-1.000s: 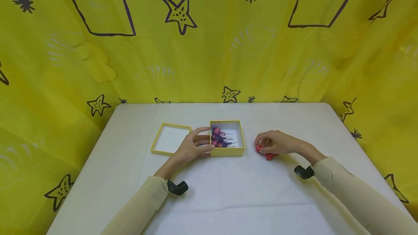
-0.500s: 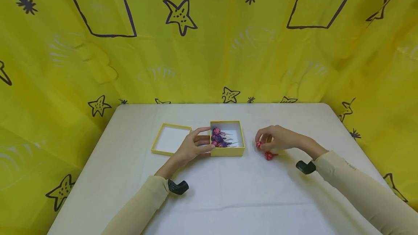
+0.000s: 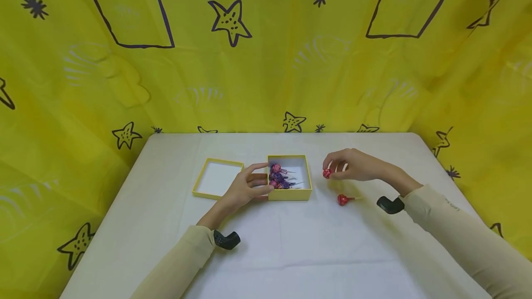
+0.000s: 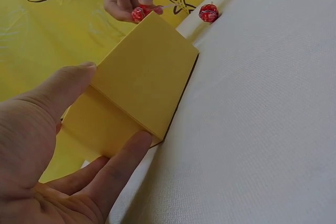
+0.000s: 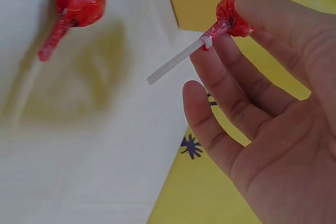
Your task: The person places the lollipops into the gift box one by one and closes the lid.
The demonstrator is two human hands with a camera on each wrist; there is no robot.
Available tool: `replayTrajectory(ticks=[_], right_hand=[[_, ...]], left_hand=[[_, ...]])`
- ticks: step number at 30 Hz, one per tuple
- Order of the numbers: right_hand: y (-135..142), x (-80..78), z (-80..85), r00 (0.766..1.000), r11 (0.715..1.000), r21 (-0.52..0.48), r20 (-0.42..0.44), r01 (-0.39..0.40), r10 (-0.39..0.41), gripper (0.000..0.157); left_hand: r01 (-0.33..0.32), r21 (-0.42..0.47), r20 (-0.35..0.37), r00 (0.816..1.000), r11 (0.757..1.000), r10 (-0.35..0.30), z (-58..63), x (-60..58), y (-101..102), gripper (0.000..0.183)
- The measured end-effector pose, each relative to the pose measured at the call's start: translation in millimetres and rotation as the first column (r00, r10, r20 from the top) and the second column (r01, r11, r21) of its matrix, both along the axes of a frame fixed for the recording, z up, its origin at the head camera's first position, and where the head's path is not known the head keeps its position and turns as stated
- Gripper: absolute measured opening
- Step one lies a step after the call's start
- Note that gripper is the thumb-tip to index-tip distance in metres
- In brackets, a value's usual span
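Note:
My right hand [image 3: 353, 164] pinches a red-wrapped lollipop [image 5: 234, 17] by its head between thumb and fingertips, its white stick pointing away from the fingers. It is above the table, to the right of the yellow box [image 3: 289, 194]. A second red lollipop [image 3: 342, 200] lies on the table below that hand, stick to the right. Inside the open box, several purple and pink lollipops [image 3: 276, 176] lie along the left side, sticks to the right. My left hand [image 3: 245, 188] holds the box by its left side, thumb and fingers spread across its wall [image 4: 107, 121].
Left of the box lies its yellow-edged lid [image 3: 218, 176], white inside facing up and partly behind the left hand. A white cloth [image 3: 287, 243] covers the table. A yellow curtain [image 3: 266, 73] with starfish drawings hangs behind the far edge.
My right hand has picked one red lollipop up from beside the other and raised it, moving slightly away from me. The second lollipop has come into full view. The left hand stays on the box.

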State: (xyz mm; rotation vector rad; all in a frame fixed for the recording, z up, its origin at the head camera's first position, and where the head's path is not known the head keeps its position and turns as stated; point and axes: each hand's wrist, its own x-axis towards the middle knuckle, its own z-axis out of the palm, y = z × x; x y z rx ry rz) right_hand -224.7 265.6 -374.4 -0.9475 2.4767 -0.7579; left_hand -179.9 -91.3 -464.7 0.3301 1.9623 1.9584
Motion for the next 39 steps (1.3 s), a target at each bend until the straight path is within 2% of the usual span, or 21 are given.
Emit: replayTrajectory(ticks=[16, 25, 34, 39], right_hand=[[-22.5, -11.2, 28.1, 0.996, 0.996, -0.085, -0.088, -0.011, 0.004, 0.017], [-40.5, -15.1, 38.8, 0.996, 0.993, -0.118, -0.088, 0.003, -0.013, 0.018], [-60.1, -18.2, 47.2, 0.993, 0.993, -0.116, -0.114, -0.021, 0.008, 0.020], [-69.4, -19.1, 49.7, 0.993, 0.991, -0.116, -0.110, -0.059, 0.046, 0.019]], left_hand=[[0.002, -0.023, -0.009, 1.000, 1.000, -0.002, 0.2, 0.1, -1.3, 0.076], [0.002, -0.027, -0.013, 1.000, 1.000, -0.002, -0.1, -0.6, -1.6, 0.077], [0.001, -0.031, -0.005, 1.000, 1.000, -0.001, 0.3, 0.3, -1.8, 0.077], [-0.002, -0.040, -0.004, 1.000, 0.999, 0.002, -0.1, -0.6, -0.8, 0.077]])
